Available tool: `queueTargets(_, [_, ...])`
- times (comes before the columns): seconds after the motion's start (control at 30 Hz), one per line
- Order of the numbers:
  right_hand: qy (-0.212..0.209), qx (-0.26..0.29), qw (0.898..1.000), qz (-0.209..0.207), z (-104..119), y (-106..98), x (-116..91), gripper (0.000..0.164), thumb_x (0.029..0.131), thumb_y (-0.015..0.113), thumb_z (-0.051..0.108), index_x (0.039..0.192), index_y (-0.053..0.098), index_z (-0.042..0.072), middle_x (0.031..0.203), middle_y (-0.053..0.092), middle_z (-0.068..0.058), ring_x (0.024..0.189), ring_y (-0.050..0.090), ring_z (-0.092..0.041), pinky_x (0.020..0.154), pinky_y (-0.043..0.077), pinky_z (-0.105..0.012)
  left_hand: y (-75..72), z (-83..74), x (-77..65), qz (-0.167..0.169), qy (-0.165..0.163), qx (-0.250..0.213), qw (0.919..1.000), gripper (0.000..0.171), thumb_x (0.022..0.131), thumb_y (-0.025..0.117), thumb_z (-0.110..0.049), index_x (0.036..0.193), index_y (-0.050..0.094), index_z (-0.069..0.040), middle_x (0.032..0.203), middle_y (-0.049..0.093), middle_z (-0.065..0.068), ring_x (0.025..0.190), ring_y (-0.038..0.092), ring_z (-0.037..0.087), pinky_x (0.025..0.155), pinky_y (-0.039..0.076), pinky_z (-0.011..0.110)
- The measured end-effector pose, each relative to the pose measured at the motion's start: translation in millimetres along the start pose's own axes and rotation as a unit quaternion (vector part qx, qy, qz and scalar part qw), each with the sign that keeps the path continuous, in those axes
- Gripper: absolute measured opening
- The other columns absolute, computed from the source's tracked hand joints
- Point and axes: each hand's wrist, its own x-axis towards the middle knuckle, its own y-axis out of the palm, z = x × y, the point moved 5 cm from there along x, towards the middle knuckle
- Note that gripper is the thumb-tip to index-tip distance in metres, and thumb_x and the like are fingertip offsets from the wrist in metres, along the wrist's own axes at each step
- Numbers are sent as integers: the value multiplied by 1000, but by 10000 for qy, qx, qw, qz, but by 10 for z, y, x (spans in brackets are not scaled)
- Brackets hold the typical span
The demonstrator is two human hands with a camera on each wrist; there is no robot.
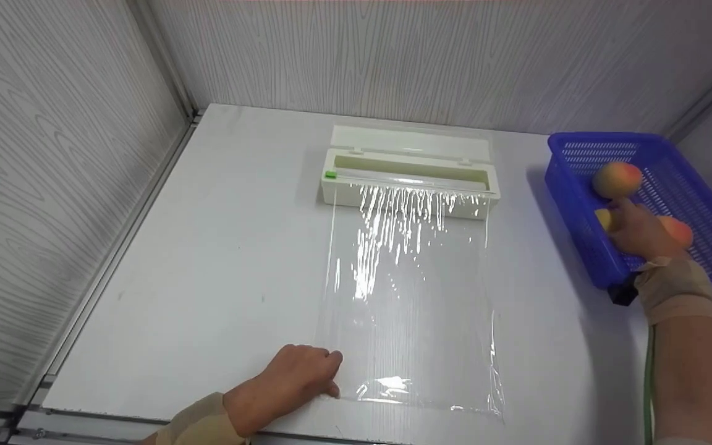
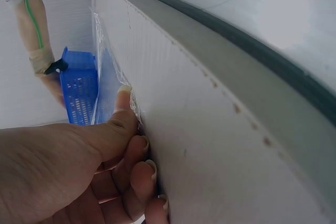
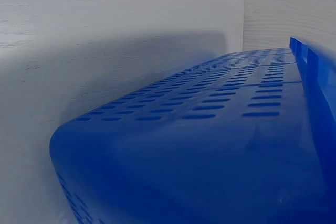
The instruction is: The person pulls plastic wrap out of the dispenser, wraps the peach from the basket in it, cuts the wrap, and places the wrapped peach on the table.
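A sheet of clear cling film (image 1: 405, 346) stretches over the white table from a white dispenser box (image 1: 405, 201), whose lid stands open at the back. My left hand (image 1: 294, 380) pinches the film's near left corner by the table's front edge; the left wrist view shows the thumb (image 2: 124, 100) pressed on the gathered film. Inside the blue basket (image 1: 584, 238), my right hand (image 1: 640, 232) reaches down among peach-like fruits. One yellow-red fruit (image 1: 617, 179) lies beyond it, a yellow one (image 1: 604, 219) at its left, another (image 1: 676, 232) at its right. Its fingertips are hidden.
The perforated basket stands at the table's right, its wall (image 3: 199, 156) filling much of the right wrist view. A green slider (image 1: 330, 175) sits on the dispenser's left end. Grey wood-grain panels (image 1: 393, 62) stand behind and at the sides of the white table (image 1: 220, 247).
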Motion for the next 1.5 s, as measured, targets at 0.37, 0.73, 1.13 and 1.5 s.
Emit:
queueTargets(0.37, [842,443,9941,514,-102,-42,-134,79,95,60,43,141,30,-13,135,38,-40,121,37,-55,98,31,-70,18,-1,9,155,-32,-110,9998,42,73,79,-42,71,48,-14,53,43,-4,53,18,2,44,16,17])
queueTargets(0.73, [569,528,9969,-153,2,-168,-227,73,89,69,23,143,33,-10,130,42,-35,111,39,-47,86,35,-60,15,-2,-4,72,-6,-75,9999,43,74,78,-43,71,46,-14,53,41,-5,53,16,2,45,13,16])
queueTargets(1.13, [663,568,9907,-1047,175,-373,-340,73,86,72,24,141,37,-9,129,34,-37,109,36,-48,84,34,-58,3,2,11,281,-161,-101,9994,43,72,79,-43,72,47,-14,53,44,-5,53,19,3,45,21,16])
queueTargets(1.5, [660,1065,9747,-1852,514,-470,-383,86,86,71,20,156,22,5,146,18,-29,122,33,-50,99,33,-69,-8,-4,-3,23,-12,-132,9999,43,72,80,-42,71,46,-15,53,44,-5,53,19,2,45,18,15])
